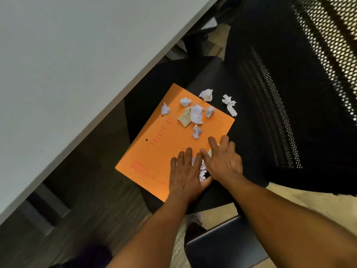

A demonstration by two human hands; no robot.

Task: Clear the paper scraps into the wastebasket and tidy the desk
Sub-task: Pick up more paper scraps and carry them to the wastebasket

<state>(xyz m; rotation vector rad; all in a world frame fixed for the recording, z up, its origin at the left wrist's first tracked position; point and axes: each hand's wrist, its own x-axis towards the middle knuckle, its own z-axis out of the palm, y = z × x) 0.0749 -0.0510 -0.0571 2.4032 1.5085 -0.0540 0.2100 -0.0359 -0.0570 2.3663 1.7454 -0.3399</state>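
Black chair seat (216, 78), orange folder (154, 151); crumpled paper scraps (201, 169) between both hands' loosely spread fingers (188, 153).

head view | worn on head, one wide-angle view | faces steeply down, tilted | close above orange folder (170, 144) on chair seat (241, 132) | desk (67, 74) edge left of folder

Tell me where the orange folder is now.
The orange folder lies on the black chair seat, centre of the head view, beside the desk edge, under both hands.
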